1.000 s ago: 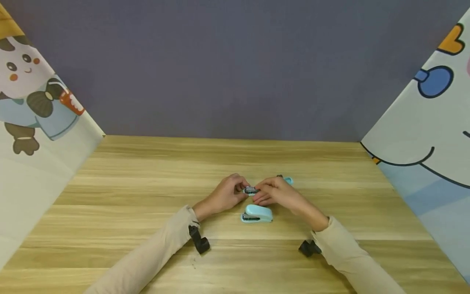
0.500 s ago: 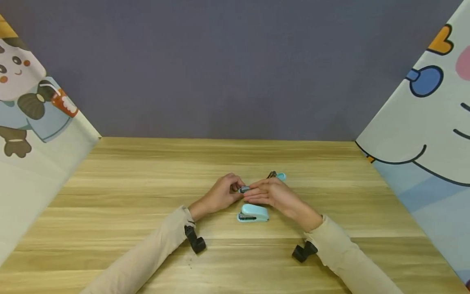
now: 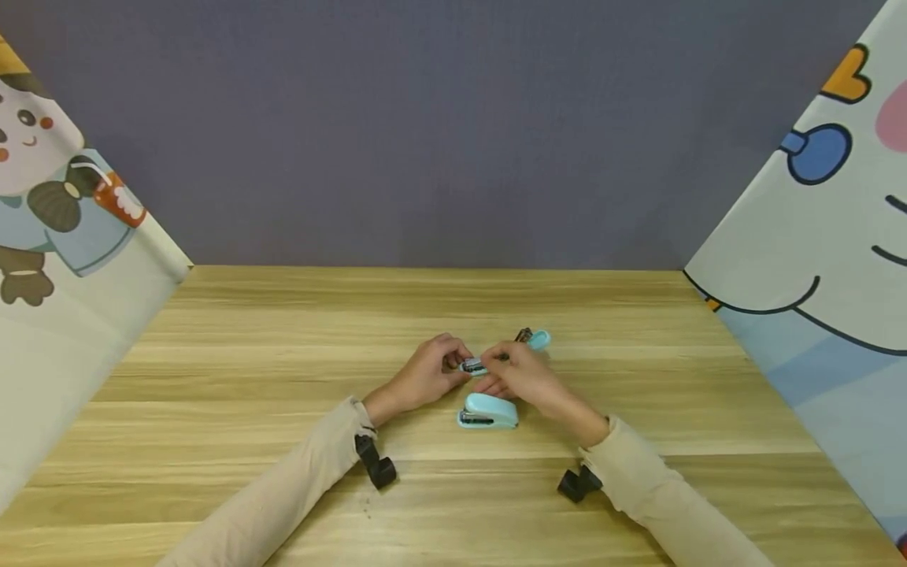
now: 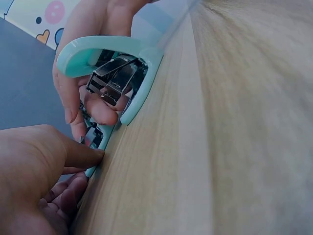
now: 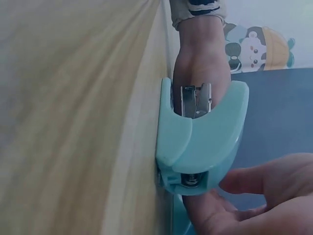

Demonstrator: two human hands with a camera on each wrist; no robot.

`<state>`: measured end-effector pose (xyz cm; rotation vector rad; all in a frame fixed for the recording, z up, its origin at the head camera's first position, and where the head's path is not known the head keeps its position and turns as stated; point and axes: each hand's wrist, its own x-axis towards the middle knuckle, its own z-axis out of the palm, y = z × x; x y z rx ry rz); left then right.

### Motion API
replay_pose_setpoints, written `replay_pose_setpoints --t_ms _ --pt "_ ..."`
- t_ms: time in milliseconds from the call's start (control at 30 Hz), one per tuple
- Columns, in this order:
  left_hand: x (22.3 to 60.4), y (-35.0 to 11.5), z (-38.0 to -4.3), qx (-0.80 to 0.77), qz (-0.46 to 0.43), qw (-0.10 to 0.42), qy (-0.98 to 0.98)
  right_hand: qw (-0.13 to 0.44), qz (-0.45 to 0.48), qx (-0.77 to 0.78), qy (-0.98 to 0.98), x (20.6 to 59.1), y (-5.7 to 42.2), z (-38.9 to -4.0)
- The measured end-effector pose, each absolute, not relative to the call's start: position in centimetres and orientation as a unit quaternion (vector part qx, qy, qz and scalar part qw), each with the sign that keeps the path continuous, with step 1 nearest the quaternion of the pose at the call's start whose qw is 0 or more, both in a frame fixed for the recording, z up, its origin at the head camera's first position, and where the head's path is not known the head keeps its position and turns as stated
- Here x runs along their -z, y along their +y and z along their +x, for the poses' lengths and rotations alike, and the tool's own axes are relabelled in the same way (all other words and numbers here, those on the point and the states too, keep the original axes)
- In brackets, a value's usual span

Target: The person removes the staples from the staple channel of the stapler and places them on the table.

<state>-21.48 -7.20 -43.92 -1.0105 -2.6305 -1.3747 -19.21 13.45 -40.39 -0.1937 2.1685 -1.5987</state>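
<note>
A light blue stapler [image 3: 471, 368] lies opened out flat on the table, its metal staple channel facing up. My left hand [image 3: 428, 370] pinches the front end of its base between thumb and fingers. Over its middle, my right hand [image 3: 527, 376] has curled fingers right at the staple channel; whether a loose staple strip is between them I cannot tell. Past that hand, the lifted top cover [image 3: 540, 340] points to the back right. A second light blue stapler [image 3: 489, 411] stands closer to me, its jaws slightly apart; both wrist views show it large, with left wrist fingertips [image 4: 95, 155] beyond it.
The wooden table [image 3: 319, 315] runs back to a dark grey panel [image 3: 439, 157]. Cartoon-printed panels rise at the left [image 3: 85, 236] and right [image 3: 815, 236]. Black camera mounts [image 3: 375, 465] hang from both wrists, close over the tabletop.
My right hand's fingers, straighter half a second ago, are now bent at the staple channel, and that hand has shifted slightly left. The left hand keeps its pinch. The view has shifted slightly.
</note>
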Motion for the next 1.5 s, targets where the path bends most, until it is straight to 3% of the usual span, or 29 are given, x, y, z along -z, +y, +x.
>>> replay_pose_setpoints --t_ms 500,1267,1500 --pt "43.9 -7.1 -21.2 0.449 -0.312 0.009 -0.837 0.136 -0.117 0.526 0.832 40.7 12.4 -19.6" --pt "43.7 -7.1 -20.9 0.44 -0.312 0.009 -0.842 0.123 -0.085 0.526 0.837 40.5 12.2 -19.2" --pt "43.7 -7.1 -20.9 0.434 -0.311 0.006 -0.845 0.086 -0.091 0.504 0.854 39.5 12.2 -18.7"
